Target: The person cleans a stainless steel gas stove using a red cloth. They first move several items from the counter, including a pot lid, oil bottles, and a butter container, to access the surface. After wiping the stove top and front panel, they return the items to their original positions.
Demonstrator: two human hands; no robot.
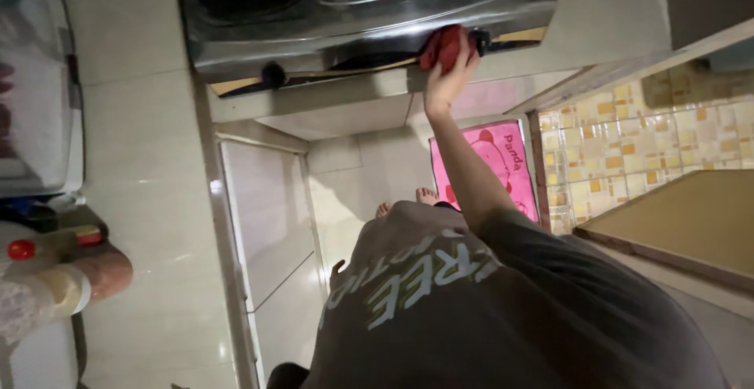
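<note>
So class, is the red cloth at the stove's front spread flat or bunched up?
Bunched up: the red cloth is wadded under the right hand, pressed against the stove front.

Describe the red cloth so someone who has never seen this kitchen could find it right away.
Start at the steel gas stove on the pale tiled counter. Along the stove's front edge, near the right-hand black knob, a raised hand presses the crumpled red cloth against the metal. It is the only red thing on the stove, unlike the pink floor mat below.

The person wears a dark grey-brown short-sleeved T-shirt [503,310] with pale printed lettering across the chest. Forearm [463,161] and feet [416,199] are bare.
</note>
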